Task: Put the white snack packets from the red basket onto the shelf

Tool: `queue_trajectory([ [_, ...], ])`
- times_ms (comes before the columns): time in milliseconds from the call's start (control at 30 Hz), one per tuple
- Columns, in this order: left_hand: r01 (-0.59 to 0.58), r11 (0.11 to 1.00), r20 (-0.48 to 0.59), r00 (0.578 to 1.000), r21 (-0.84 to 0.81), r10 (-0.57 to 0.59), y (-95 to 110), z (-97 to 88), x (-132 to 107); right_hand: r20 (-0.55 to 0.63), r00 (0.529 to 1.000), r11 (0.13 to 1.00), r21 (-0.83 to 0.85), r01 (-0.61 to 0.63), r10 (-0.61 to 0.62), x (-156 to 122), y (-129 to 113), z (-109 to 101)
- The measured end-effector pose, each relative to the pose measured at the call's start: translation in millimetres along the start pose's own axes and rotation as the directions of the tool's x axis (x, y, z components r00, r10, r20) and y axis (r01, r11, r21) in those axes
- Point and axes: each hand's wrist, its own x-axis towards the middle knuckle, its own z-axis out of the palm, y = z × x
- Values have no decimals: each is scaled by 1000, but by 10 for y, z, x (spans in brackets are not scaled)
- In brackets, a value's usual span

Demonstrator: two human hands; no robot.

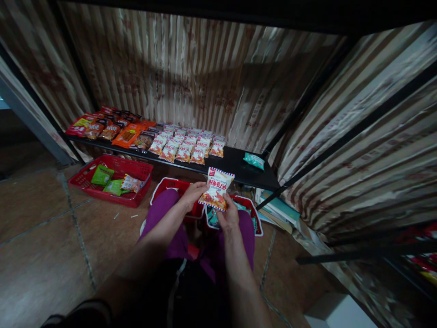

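Between my two hands I hold a white snack bag (217, 187) with orange pictures and red lettering, upright and facing me. My left hand (195, 195) grips its left edge, and my right hand (229, 214) has its lower right corner. On the black shelf (235, 160) just beyond, rows of matching white snack bags (186, 148) lie close together. To their right a single teal packet (254, 160) rests near the shelf's end. Below my right hand, a red basket with a white rim (260, 228) contains teal packets, partly hidden by my knee and arm.
Orange and red snack packs (128, 134) fill the shelf's left part. A red basket (112, 159) with green packets stands on the floor at left; another white-rimmed basket (155, 189) sits by my left knee. Black shelf posts (309, 98) and corrugated sheeting (205, 68) bound the space. Folded cardboard (282, 210) lies at right.
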Motion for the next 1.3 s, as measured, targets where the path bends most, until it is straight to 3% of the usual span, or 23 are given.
queue_trajectory([
  [300,-20,1000,77,997,3,20,-136,-79,34,-94,995,999,-11,-43,41,19,34,-16],
  [433,-24,1000,9,1000,15,24,-166,-75,47,-97,995,995,-101,-13,3,16,35,-10],
  [767,-71,996,-169,984,-48,62,-169,-89,72,-2,999,980,-192,-42,43,-29,16,-2],
  [1300,-67,990,-191,981,-127,42,-242,-127,129,2,1000,985,-171,-20,21,-44,36,49],
])
